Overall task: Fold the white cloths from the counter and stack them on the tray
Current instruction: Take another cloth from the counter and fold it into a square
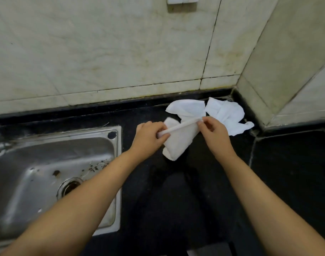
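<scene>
Both my hands hold one white cloth above the black counter. My left hand pinches its left end and my right hand pinches its right end, so its top edge is stretched taut between them while the rest hangs down. Two more white cloths lie crumpled on the counter behind: one just beyond my hands, the other in the back right corner. No tray is in view.
A steel sink with a drain is set into the counter on the left. Stained pale tile walls rise behind and on the right, meeting in a corner.
</scene>
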The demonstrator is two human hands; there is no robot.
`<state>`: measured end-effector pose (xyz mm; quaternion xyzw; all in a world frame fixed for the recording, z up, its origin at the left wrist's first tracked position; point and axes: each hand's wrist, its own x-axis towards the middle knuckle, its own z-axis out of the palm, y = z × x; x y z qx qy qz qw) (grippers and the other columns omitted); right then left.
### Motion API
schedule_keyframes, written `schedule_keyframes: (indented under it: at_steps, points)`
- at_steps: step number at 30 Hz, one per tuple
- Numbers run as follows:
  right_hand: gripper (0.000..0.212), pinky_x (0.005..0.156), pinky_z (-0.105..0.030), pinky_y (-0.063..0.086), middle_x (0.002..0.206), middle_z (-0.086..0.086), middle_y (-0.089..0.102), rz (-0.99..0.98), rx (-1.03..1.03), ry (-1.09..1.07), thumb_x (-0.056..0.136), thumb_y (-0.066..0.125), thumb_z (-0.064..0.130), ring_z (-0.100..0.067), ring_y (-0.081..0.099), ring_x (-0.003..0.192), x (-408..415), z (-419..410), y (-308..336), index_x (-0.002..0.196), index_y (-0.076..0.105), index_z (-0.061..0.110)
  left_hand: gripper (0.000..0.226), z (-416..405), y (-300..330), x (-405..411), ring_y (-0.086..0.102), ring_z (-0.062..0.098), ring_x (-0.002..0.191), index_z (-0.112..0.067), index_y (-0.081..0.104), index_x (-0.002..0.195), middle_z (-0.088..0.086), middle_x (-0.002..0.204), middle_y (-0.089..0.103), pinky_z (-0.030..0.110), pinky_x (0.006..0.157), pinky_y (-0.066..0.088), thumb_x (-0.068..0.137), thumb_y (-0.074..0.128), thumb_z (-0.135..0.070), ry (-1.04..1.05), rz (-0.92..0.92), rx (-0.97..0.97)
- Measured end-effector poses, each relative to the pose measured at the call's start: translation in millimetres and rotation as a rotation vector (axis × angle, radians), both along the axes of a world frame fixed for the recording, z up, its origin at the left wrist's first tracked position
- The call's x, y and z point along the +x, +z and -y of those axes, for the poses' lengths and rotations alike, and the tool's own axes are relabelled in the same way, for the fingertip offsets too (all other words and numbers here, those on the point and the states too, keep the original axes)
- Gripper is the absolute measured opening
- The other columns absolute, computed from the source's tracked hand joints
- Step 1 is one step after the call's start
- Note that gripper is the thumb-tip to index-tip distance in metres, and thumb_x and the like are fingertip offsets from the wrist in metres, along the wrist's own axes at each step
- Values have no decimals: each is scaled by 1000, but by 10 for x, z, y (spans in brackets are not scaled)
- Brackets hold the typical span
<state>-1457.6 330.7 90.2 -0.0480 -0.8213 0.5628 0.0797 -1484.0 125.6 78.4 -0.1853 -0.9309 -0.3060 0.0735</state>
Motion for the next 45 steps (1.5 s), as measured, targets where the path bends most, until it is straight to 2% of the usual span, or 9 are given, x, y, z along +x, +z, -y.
schedule_keyframes:
  at_steps: [6,10,15,19,23,30,38,42,45]
  points:
    - [19,70,-27,45,69,-6,52,9,-128,-155,95,49,19,-9,51,68,542,-191,247,80,60,16,14,254,84,420,50,14,82,-19,70,87,-8,83,63,34,85,37,89,59,-27,10,49,-48]
    - [24,82,-38,48,95,-23,58,70,-92,-218,96,48,24,-21,52,84,631,-241,341,98,61,4,11,328,140,524,53,18,83,-22,61,81,-5,81,56,32,75,41,91,56,-26,90,171,12]
    - [25,103,-50,40,115,-26,58,58,-168,-250,96,47,19,-38,55,108,610,-305,563,102,60,-2,8,305,448,571,51,10,70,-13,59,88,-1,77,56,19,61,41,92,57,-19,186,194,364]
    - [18,103,-46,44,117,-22,60,56,-236,-197,94,49,16,-28,60,104,741,-313,567,90,63,5,7,413,545,773,44,-2,49,-12,56,86,-11,54,48,5,49,36,92,55,-14,127,214,493]
    - [16,100,-45,46,102,-19,65,165,-266,-150,93,51,11,-27,61,98,1092,-278,160,95,66,6,9,585,153,1124,36,-1,44,-9,55,82,-9,52,40,10,48,29,91,57,-10,98,365,463]
    - [18,62,-24,42,69,3,61,459,-119,-73,93,54,9,-12,54,68,2022,-254,-836,80,65,14,23,702,-831,1874,48,0,56,-22,52,70,-8,61,57,17,59,38,90,60,-16,123,669,212]
    - [12,73,-30,46,87,-1,66,509,34,-101,93,55,18,-18,60,82,1563,-206,-1005,94,66,13,21,597,-889,1590,55,14,73,-26,51,71,-4,75,60,22,64,40,90,57,-19,309,612,139]
    - [11,61,-24,38,79,3,57,500,176,-128,93,51,19,-14,52,77,1146,-113,-1009,87,59,16,15,499,-857,1216,56,15,74,-21,53,77,-3,77,60,25,63,42,92,54,-22,374,585,77]
    - [12,75,-29,44,94,-1,60,546,301,-137,94,50,22,-17,56,87,935,-68,-1085,97,59,16,13,467,-934,1033,58,21,82,-16,56,82,4,86,61,34,74,48,92,53,-21,389,544,-51]
